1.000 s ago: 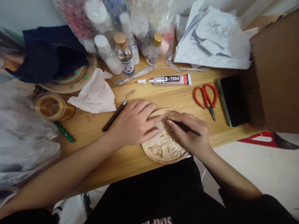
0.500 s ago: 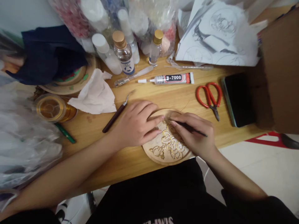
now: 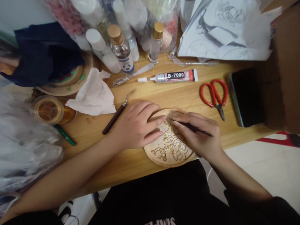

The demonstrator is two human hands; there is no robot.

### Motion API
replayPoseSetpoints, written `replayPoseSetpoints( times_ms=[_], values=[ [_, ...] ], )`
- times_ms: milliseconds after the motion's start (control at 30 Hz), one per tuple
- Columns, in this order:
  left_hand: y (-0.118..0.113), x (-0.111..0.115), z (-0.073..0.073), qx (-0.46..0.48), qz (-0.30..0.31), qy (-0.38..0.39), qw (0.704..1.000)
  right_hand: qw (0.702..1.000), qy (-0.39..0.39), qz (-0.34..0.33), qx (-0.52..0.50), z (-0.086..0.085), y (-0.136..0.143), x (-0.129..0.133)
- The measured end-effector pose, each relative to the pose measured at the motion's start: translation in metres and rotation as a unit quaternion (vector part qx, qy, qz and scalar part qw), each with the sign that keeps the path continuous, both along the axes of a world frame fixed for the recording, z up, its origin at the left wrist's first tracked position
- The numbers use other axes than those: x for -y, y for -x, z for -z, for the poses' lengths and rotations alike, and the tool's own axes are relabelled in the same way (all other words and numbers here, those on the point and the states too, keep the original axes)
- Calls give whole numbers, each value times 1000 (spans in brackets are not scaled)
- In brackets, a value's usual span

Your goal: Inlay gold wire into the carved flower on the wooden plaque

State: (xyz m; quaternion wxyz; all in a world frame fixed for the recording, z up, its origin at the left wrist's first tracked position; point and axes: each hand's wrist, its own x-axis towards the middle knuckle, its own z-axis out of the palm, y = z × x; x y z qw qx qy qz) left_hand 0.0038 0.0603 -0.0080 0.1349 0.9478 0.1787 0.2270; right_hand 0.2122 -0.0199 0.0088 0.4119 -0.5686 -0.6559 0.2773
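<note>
A round wooden board (image 3: 161, 159) lies on the table in front of me, bearing a flower pattern outlined in gold wire (image 3: 178, 143). My left hand (image 3: 139, 126) rests flat at the board's left side, its thumb and forefinger stretched apart over the surface. Pinched in my right hand (image 3: 203, 129) is a slim black tool (image 3: 199, 128) that looks like tweezers. Its point touches down near the board's upper edge, on a pencilled part of the drawing. A thin loose wire (image 3: 190, 104) sticks up just beyond. My right fingers hide part of the pattern.
Behind the board lie a B-7000 glue tube (image 3: 175, 75), a clear pen (image 3: 136, 74) and red-handled pliers (image 3: 215, 97). A hooked tool (image 3: 114, 118), crumpled tissue (image 3: 93, 97) and wire spool (image 3: 50, 109) sit left. Bottles (image 3: 122, 50) line the back; a phone (image 3: 247, 97) lies right.
The view has shifted slightly, so things on the right appear farther right. Both hands keep their places on the board, with the black tool's point still near its upper edge.
</note>
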Motion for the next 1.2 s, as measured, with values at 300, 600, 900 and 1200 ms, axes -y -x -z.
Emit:
replayPoseSetpoints(
  times_ms=[300, 600, 900, 1200],
  values=[
    [2, -1, 0, 12, -5, 39, 999, 1000, 10, -10, -7, 1, -4, -1],
    [3, 0, 0, 9, -19, 44, 999, 995, -13, -93, 37, -2, -17, -10],
    [3, 0, -1, -4, -25, 44, 999, 964, -52, -242, 101, -8, -41, -32],
    [3, -1, -4, -10, -25, 48, 998, 954, -81, -251, 144, -4, -40, -35]
  ],
)
